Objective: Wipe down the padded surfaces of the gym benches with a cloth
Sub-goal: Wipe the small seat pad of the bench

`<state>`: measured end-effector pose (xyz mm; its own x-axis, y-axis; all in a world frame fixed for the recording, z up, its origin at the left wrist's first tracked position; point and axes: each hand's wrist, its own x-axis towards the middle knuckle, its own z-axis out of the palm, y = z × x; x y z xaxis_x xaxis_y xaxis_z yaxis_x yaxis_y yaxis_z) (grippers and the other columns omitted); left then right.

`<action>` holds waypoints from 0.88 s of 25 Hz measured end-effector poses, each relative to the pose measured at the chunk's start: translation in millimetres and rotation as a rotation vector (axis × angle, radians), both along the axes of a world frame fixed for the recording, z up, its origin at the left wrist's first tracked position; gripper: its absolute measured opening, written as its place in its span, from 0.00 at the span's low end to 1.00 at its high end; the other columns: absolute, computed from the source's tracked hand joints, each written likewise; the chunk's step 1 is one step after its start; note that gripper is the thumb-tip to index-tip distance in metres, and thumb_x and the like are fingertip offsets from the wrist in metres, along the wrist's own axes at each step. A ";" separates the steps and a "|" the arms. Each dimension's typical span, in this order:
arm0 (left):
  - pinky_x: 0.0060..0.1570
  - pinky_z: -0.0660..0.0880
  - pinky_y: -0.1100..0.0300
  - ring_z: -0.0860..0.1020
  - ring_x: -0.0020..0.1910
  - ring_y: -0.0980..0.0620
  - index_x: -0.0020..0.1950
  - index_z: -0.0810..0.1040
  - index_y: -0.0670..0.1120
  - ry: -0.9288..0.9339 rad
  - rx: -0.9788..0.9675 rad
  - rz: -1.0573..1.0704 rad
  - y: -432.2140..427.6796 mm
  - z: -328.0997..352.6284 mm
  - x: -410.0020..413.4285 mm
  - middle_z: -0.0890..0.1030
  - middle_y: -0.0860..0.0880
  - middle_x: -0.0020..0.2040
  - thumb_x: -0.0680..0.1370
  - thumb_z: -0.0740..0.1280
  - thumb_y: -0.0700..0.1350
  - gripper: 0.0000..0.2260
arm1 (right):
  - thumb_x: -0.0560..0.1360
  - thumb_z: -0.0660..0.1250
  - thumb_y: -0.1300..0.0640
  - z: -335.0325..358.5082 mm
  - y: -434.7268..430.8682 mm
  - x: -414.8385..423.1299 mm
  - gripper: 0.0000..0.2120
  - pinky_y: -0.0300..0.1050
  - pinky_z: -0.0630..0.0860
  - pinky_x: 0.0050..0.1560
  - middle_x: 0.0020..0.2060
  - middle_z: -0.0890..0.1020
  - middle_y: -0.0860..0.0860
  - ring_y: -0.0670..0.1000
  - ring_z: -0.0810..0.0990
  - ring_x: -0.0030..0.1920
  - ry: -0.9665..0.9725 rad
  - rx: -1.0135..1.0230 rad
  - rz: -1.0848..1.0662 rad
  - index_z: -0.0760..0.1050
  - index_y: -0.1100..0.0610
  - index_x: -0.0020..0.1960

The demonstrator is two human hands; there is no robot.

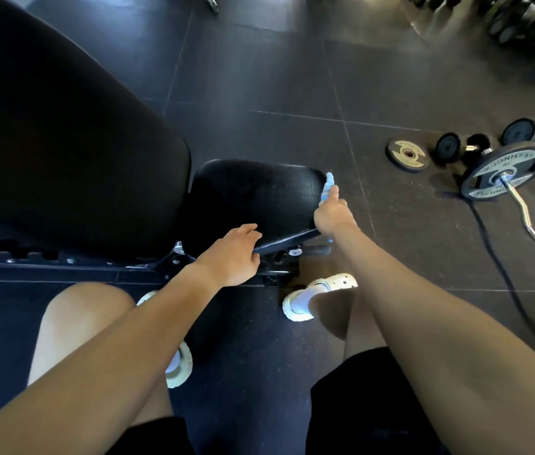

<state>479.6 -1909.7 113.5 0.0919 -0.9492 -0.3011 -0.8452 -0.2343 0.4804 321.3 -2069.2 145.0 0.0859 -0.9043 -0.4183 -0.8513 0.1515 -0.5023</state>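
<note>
Cloth: I saw the light blue cloth [328,187] bunched in the right hand [332,215], touching the right end of the seat pad [259,195].
Right grip: fingers were closed round the cloth, with the thumb lying along it.
Left grip: the left hand [230,254] held the near edge of the seat pad, fingers curled over it.
Back pad: the large black back pad [62,142] stood just left of the seat pad.
Floor: a weight plate [407,156], dumbbells [456,147] and a loaded curl bar [529,221] lay at the right, well apart from the pads.
</note>
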 end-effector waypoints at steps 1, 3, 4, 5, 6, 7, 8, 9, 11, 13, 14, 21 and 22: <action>0.75 0.64 0.48 0.58 0.80 0.49 0.80 0.62 0.45 0.001 -0.001 0.006 -0.5 0.0 0.7 0.55 0.52 0.82 0.84 0.60 0.48 0.25 | 0.83 0.52 0.62 0.8 5.2 1.0 0.32 0.59 0.68 0.69 0.77 0.57 0.63 0.66 0.63 0.74 -0.003 -0.006 -0.011 0.41 0.59 0.82; 0.75 0.65 0.50 0.58 0.80 0.49 0.80 0.62 0.45 0.000 0.004 -0.002 -0.1 0.0 -2.7 0.55 0.51 0.82 0.84 0.60 0.48 0.25 | 0.82 0.54 0.66 -7.3 20.6 7.0 0.27 0.59 0.72 0.66 0.77 0.54 0.70 0.71 0.60 0.74 0.038 -0.050 0.004 0.55 0.65 0.80; 0.75 0.64 0.50 0.57 0.80 0.49 0.81 0.62 0.45 0.005 0.006 -0.003 0.0 0.8 -4.2 0.55 0.51 0.82 0.84 0.60 0.48 0.25 | 0.82 0.56 0.67 -13.5 29.9 11.5 0.24 0.59 0.73 0.64 0.75 0.55 0.75 0.73 0.61 0.73 0.106 -0.078 0.035 0.61 0.67 0.77; 0.75 0.64 0.51 0.56 0.80 0.49 0.81 0.62 0.44 0.017 0.007 0.006 0.2 2.3 -5.4 0.54 0.51 0.83 0.84 0.61 0.48 0.25 | 0.81 0.57 0.67 -19.4 42.6 15.7 0.24 0.56 0.74 0.63 0.73 0.55 0.78 0.74 0.63 0.72 0.130 -0.072 0.024 0.61 0.68 0.77; 0.75 0.64 0.51 0.56 0.80 0.48 0.81 0.62 0.44 0.029 0.011 0.014 1.6 4.2 -6.5 0.54 0.50 0.83 0.84 0.61 0.47 0.25 | 0.82 0.57 0.66 -27.2 56.3 14.6 0.26 0.54 0.73 0.62 0.73 0.55 0.78 0.74 0.65 0.71 0.135 -0.038 -0.009 0.57 0.68 0.79; 0.75 0.64 0.51 0.56 0.80 0.48 0.81 0.62 0.44 0.033 0.017 0.016 3.5 6.1 -7.2 0.54 0.50 0.83 0.84 0.61 0.47 0.26 | 0.83 0.56 0.64 -35.7 63.8 17.2 0.27 0.55 0.72 0.63 0.73 0.57 0.77 0.74 0.66 0.70 0.060 0.002 -0.038 0.54 0.68 0.79; 0.75 0.64 0.51 0.58 0.80 0.48 0.81 0.62 0.44 0.034 0.027 0.014 7.1 7.8 -7.9 0.54 0.50 0.83 0.84 0.62 0.47 0.26 | 0.83 0.55 0.64 -41.0 71.5 21.6 0.26 0.60 0.71 0.65 0.72 0.61 0.76 0.76 0.67 0.69 0.034 0.005 0.016 0.55 0.69 0.79; 0.75 0.65 0.51 0.60 0.79 0.47 0.80 0.63 0.44 0.038 0.037 0.013 11.5 9.8 -8.3 0.55 0.50 0.82 0.83 0.62 0.47 0.25 | 0.82 0.56 0.64 -41.5 78.2 25.7 0.24 0.66 0.71 0.65 0.69 0.66 0.76 0.77 0.68 0.68 0.099 -0.058 0.074 0.60 0.71 0.76; 0.72 0.68 0.50 0.66 0.75 0.46 0.79 0.65 0.44 0.050 0.068 0.020 22.5 13.7 -7.5 0.59 0.48 0.81 0.83 0.62 0.46 0.24 | 0.82 0.58 0.65 -33.2 88.5 32.0 0.22 0.60 0.75 0.64 0.68 0.73 0.71 0.75 0.70 0.68 0.104 -0.031 0.140 0.65 0.71 0.74; 0.69 0.70 0.49 0.70 0.70 0.45 0.78 0.66 0.45 0.045 0.101 0.040 32.7 16.9 -4.3 0.64 0.47 0.77 0.82 0.62 0.46 0.24 | 0.84 0.57 0.64 -12.5 97.2 43.3 0.24 0.39 0.70 0.56 0.73 0.68 0.67 0.68 0.67 0.74 0.099 0.079 0.106 0.59 0.69 0.78; 0.69 0.70 0.49 0.71 0.69 0.44 0.78 0.66 0.45 0.042 0.103 0.063 37.8 19.6 -0.9 0.65 0.47 0.76 0.82 0.62 0.47 0.24 | 0.84 0.55 0.63 -7.8 102.7 47.4 0.24 0.40 0.65 0.51 0.74 0.66 0.66 0.66 0.65 0.75 0.124 0.098 0.153 0.58 0.68 0.78; 0.72 0.67 0.48 0.67 0.74 0.43 0.80 0.64 0.45 0.000 0.067 0.147 51.4 38.1 29.7 0.64 0.45 0.78 0.83 0.61 0.49 0.25 | 0.78 0.57 0.59 27.7 103.4 57.9 0.12 0.48 0.70 0.49 0.53 0.80 0.58 0.61 0.79 0.55 0.082 -0.141 0.309 0.77 0.60 0.56; 0.71 0.68 0.49 0.69 0.73 0.42 0.80 0.64 0.45 -0.004 0.059 0.145 49.9 40.1 32.3 0.64 0.45 0.77 0.84 0.61 0.48 0.24 | 0.79 0.56 0.58 33.3 98.4 55.8 0.13 0.49 0.72 0.49 0.54 0.79 0.57 0.62 0.79 0.55 0.083 -0.261 0.324 0.76 0.59 0.58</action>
<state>511.9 -1859.8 153.6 0.2278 -0.9065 -0.3556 -0.8026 -0.3816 0.4585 377.1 -1970.8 178.3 0.3587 -0.9127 -0.1959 -0.8731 -0.2538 -0.4164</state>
